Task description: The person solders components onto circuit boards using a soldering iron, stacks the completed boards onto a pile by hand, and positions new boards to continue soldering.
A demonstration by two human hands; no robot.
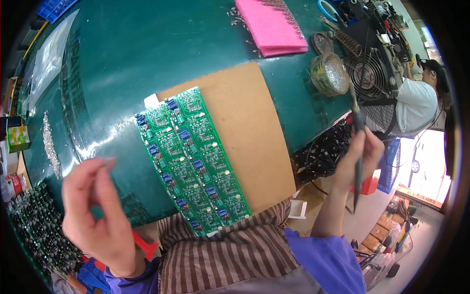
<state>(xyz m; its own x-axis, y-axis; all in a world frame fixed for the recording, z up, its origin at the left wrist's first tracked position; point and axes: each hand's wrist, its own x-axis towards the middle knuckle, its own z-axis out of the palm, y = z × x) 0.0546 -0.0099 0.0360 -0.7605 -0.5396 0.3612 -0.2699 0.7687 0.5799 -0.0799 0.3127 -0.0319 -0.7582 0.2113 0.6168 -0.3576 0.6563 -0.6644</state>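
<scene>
The fingers of the right hand [360, 157] grasp one thin dark soldering iron [358, 147], held nearly upright like a pen, its tip pointing up toward the tin of metal wool [329, 73]. This hand is to the right of the green circuit board panel [193, 159], well apart from it, beyond the table edge. The left hand [95, 215] is raised at the lower left of the panel, thumb and first fingers pinched loosely together; whether something small is between them I cannot tell, because the fingertips are blurred.

I count one long panel, made of many small identical boards in two columns, with blue parts along it. It lies tilted on one brown cardboard sheet [245, 127], on the dark green mat [147, 49] of the table. Above the panel there is one pink foam pad [271, 24]; to its upper right, one small fan [372, 73]. Another person in a white shirt [416, 105] sits behind the fan. Both forearms rise from purple sleeves, elbows bent.
</scene>
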